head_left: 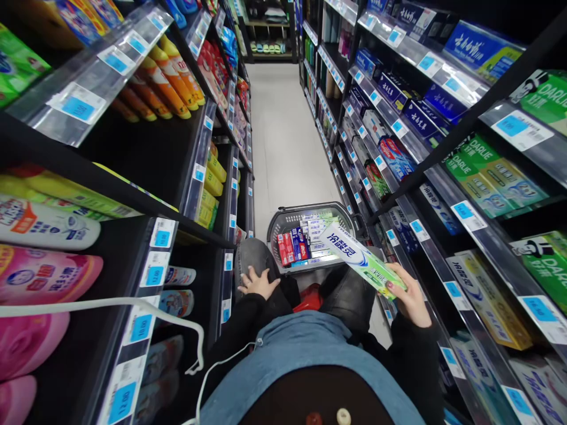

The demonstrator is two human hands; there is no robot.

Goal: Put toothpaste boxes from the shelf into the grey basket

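Observation:
My right hand [408, 295] grips one end of a white and green toothpaste box [361, 262], thumb on top. The box tilts up to the left, its far end overlapping the grey shopping basket [275, 227] on the floor before my knees. Inside the basket stand white toothpaste boxes [315, 227], beside red boxes [287, 248] and dark blue boxes [301, 243]. My left hand [260, 283] rests on my left knee with its fingers spread, holding nothing.
At the right, shelves [443, 195] carry boxed toothpaste behind price-tag rails. Shelves at the left hold pink bottles [44, 271] and orange bottles [166, 77]. A pale aisle floor [283, 130] runs ahead to a rack of slippers [268, 47]. White cable [133, 302] crosses at the left.

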